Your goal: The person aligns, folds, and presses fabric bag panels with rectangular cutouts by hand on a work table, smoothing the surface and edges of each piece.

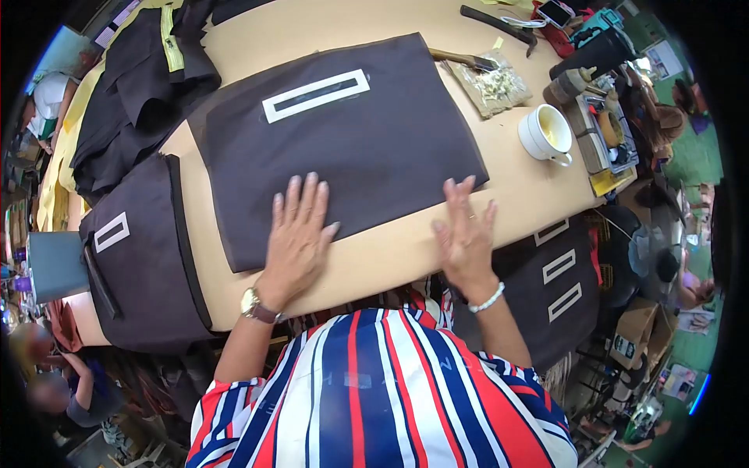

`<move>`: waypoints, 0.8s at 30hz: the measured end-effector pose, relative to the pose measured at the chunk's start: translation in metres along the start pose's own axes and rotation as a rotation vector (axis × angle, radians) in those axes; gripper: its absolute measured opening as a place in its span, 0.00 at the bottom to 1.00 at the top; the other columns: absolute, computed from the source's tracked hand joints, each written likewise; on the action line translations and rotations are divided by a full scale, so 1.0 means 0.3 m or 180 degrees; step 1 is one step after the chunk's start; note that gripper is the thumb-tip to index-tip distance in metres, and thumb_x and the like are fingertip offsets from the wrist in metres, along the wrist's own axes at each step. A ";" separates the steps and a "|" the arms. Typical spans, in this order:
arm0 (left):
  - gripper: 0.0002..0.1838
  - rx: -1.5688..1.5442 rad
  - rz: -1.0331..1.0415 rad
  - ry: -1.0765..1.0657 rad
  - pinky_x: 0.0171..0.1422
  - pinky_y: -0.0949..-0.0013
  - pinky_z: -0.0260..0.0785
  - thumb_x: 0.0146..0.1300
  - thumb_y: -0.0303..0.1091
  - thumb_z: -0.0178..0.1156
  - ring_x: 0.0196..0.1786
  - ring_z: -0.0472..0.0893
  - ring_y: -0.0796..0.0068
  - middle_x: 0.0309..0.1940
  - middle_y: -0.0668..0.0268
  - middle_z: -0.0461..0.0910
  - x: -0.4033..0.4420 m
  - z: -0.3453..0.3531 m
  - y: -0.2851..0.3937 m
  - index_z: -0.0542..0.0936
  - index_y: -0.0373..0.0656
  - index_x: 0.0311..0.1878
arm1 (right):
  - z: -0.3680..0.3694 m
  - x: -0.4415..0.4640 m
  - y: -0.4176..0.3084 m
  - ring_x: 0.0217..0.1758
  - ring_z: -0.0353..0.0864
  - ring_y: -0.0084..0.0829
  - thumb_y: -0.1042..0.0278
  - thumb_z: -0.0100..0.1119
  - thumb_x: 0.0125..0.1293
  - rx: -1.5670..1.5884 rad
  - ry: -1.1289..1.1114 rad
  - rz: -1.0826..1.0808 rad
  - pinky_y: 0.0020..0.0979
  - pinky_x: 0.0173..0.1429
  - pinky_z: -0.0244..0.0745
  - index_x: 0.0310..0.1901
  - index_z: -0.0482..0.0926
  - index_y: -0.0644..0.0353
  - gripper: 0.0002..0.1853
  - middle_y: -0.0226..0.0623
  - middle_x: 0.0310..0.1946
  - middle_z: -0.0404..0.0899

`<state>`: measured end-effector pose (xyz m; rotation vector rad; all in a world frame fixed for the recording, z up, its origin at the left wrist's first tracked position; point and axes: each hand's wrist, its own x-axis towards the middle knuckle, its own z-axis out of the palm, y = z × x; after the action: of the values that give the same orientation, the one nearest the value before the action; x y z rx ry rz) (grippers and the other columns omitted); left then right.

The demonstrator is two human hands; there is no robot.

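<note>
A dark fabric panel [335, 164] lies flat on the table before me. Near its far edge, a white rectangular frame [271, 111] surrounds a long dark slot. My left hand [299, 234], with a watch on its wrist, rests palm down on the panel's near edge, fingers stretched out. At the near right corner, my right hand [466, 238] has its fingers apart and holds nothing; whether it touches the panel I cannot tell. It wears a ring and a beaded bracelet.
To the left lie another dark panel [148, 257] and a heap of dark fabric [140, 93]. At right stand a white cup [538, 140], a brush [464, 58] on a smeared board [507, 97], a hammer [499, 27] and a tool box [597, 140]. Other people sit nearby.
</note>
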<state>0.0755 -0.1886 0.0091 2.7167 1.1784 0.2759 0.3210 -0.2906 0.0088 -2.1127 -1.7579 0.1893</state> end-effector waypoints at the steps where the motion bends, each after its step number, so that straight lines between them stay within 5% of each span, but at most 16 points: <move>1: 0.31 -0.0031 -0.0144 -0.0097 0.75 0.50 0.35 0.68 0.41 0.45 0.75 0.44 0.54 0.72 0.53 0.49 -0.034 -0.016 -0.022 0.54 0.36 0.70 | -0.004 0.008 0.048 0.70 0.58 0.40 0.50 0.43 0.69 -0.0068 0.0183 0.0057 0.64 0.69 0.36 0.70 0.49 0.62 0.34 0.45 0.68 0.58; 6: 0.29 -0.0200 -0.1015 -0.0231 0.76 0.54 0.32 0.69 0.35 0.40 0.75 0.40 0.55 0.73 0.53 0.44 -0.255 -0.086 -0.161 0.51 0.37 0.71 | -0.045 0.087 0.142 0.60 0.73 0.41 0.56 0.45 0.69 -0.0053 0.0613 0.0573 0.65 0.68 0.38 0.69 0.45 0.67 0.35 0.42 0.55 0.75; 7: 0.29 -0.0067 -0.1116 -0.0132 0.75 0.55 0.34 0.69 0.36 0.41 0.75 0.42 0.55 0.72 0.53 0.45 -0.294 -0.090 -0.182 0.51 0.36 0.71 | -0.048 0.112 0.138 0.49 0.80 0.42 0.57 0.49 0.66 -0.0224 0.0923 0.0478 0.64 0.66 0.45 0.69 0.46 0.69 0.37 0.39 0.43 0.82; 9: 0.29 0.0169 -0.1315 0.0062 0.75 0.57 0.38 0.70 0.36 0.41 0.74 0.46 0.55 0.71 0.51 0.48 -0.336 -0.086 -0.205 0.52 0.35 0.70 | -0.120 0.198 0.086 0.45 0.80 0.44 0.54 0.53 0.64 -0.0215 0.0717 0.0951 0.60 0.65 0.51 0.68 0.47 0.70 0.41 0.41 0.39 0.82; 12: 0.29 -0.0161 -0.1714 0.0617 0.72 0.57 0.49 0.69 0.39 0.45 0.70 0.55 0.50 0.68 0.46 0.55 -0.268 -0.132 -0.208 0.55 0.31 0.68 | -0.097 0.359 0.070 0.41 0.80 0.46 0.51 0.59 0.59 -0.0125 0.0835 0.1114 0.53 0.62 0.59 0.68 0.46 0.71 0.46 0.45 0.35 0.81; 13: 0.30 0.0025 -0.1725 0.1136 0.65 0.58 0.59 0.65 0.44 0.53 0.62 0.66 0.50 0.58 0.47 0.67 -0.231 -0.110 -0.239 0.64 0.30 0.62 | -0.065 0.416 0.072 0.40 0.79 0.47 0.50 0.61 0.57 -0.0080 0.0956 0.1066 0.50 0.61 0.61 0.68 0.46 0.72 0.48 0.46 0.34 0.81; 16: 0.29 0.0082 -0.2719 0.0597 0.59 0.57 0.63 0.60 0.47 0.60 0.54 0.70 0.52 0.48 0.50 0.72 -0.055 -0.176 -0.181 0.72 0.29 0.52 | 0.053 0.542 0.079 0.44 0.78 0.49 0.52 0.66 0.53 -0.0494 0.1252 0.0928 0.46 0.60 0.64 0.68 0.46 0.73 0.51 0.51 0.40 0.79; 17: 0.25 0.0442 -0.2515 0.1101 0.51 0.58 0.66 0.53 0.45 0.66 0.45 0.74 0.54 0.41 0.52 0.74 -0.044 -0.125 -0.205 0.77 0.30 0.41 | 0.060 0.567 0.075 0.46 0.78 0.50 0.51 0.68 0.50 -0.0433 0.1203 0.0990 0.44 0.56 0.68 0.68 0.46 0.72 0.53 0.53 0.42 0.78; 21: 0.18 -0.0413 -0.2497 0.1345 0.43 0.61 0.67 0.49 0.38 0.70 0.35 0.76 0.56 0.33 0.53 0.76 -0.012 -0.070 -0.253 0.78 0.32 0.32 | 0.027 0.597 0.043 0.48 0.78 0.50 0.64 0.71 0.47 0.0559 0.0639 0.1395 0.42 0.53 0.72 0.68 0.47 0.70 0.51 0.55 0.42 0.78; 24: 0.21 -0.0813 -0.2648 0.1220 0.47 0.64 0.68 0.50 0.35 0.69 0.39 0.78 0.58 0.38 0.52 0.78 -0.007 -0.100 -0.252 0.75 0.31 0.43 | 0.053 0.611 0.050 0.50 0.76 0.50 0.68 0.70 0.47 0.0497 0.1238 0.0905 0.42 0.54 0.72 0.68 0.45 0.69 0.52 0.57 0.48 0.74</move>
<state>0.0137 -0.1368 0.0209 1.7919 2.0670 0.7618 0.3671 -0.1119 0.0142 -2.1053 -1.1839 -0.0106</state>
